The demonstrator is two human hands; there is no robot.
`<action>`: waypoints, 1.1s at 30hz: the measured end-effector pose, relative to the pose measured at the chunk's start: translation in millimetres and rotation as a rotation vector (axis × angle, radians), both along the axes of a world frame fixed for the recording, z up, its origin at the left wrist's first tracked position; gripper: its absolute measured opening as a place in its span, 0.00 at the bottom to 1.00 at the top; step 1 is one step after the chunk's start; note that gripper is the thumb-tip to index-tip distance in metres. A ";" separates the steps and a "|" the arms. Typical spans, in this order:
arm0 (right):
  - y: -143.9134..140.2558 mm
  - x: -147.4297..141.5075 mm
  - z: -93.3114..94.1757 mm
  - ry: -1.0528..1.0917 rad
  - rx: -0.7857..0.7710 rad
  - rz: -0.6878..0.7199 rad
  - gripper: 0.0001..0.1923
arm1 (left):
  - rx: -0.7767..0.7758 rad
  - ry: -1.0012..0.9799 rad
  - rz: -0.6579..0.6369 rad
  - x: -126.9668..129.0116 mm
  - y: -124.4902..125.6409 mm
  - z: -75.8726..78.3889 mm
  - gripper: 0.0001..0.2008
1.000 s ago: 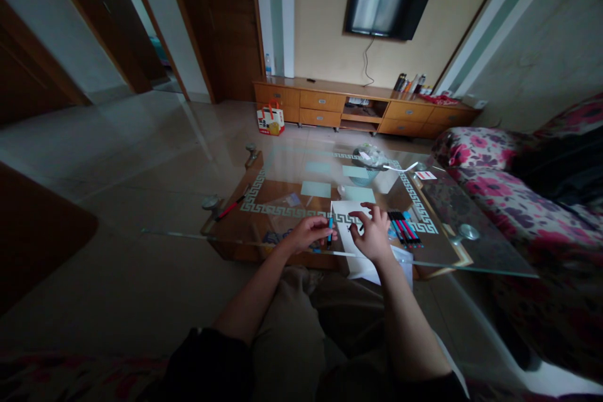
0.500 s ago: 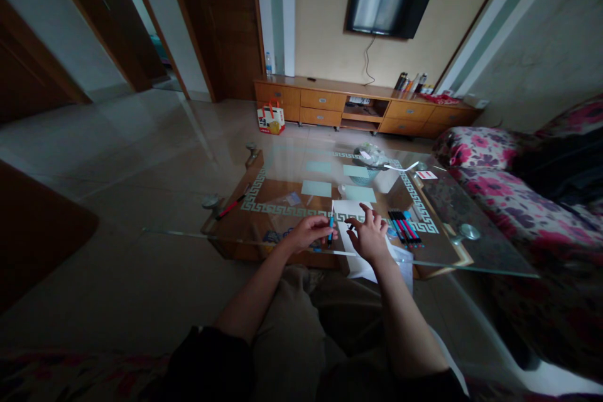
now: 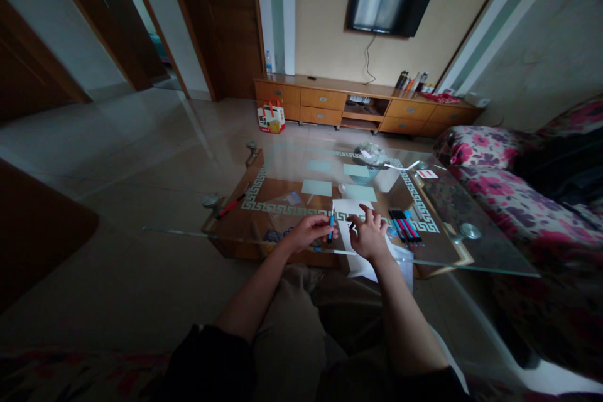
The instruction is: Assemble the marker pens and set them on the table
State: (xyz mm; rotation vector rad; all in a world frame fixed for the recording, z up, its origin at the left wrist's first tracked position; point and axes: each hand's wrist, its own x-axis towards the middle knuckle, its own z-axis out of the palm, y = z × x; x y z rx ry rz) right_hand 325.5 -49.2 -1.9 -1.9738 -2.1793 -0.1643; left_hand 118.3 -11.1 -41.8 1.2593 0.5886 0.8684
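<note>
Holding a blue pen [image 3: 330,228] upright between thumb and fingers, the left hand [image 3: 308,231] sits just left of the white paper sheet [image 3: 351,210] on the glass coffee table [image 3: 471,251], its fingers curled shut around the pen's barrel. The right hand [image 3: 370,235] rests on the sheet itself, just right of that grip, and pinches a small dark piece [image 3: 351,225] that looks like the pen's cap, though it is too small to tell for certain. Over the last second the left hand has barely shifted, while the right hand has drawn slightly inward toward the pen, so the two hands now sit close together with the dark piece near the pen's tip. A row of coloured markers [image 3: 404,227] lies further right of the right hand, untouched, and a red pen [image 3: 230,207] lies well off to the left.
</note>
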 end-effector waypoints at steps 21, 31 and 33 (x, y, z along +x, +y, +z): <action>5.1 7.9 -10.0 0.030 0.081 -0.062 0.14 | -0.016 -0.001 -0.002 -0.1 0.8 -1.3 0.21; -0.9 0.3 3.3 -0.002 0.054 0.017 0.19 | 0.001 0.005 0.005 0.0 1.6 -4.6 0.20; -1.3 -0.8 3.7 -0.022 0.049 0.021 0.18 | 0.004 0.006 0.003 0.1 1.9 -4.6 0.21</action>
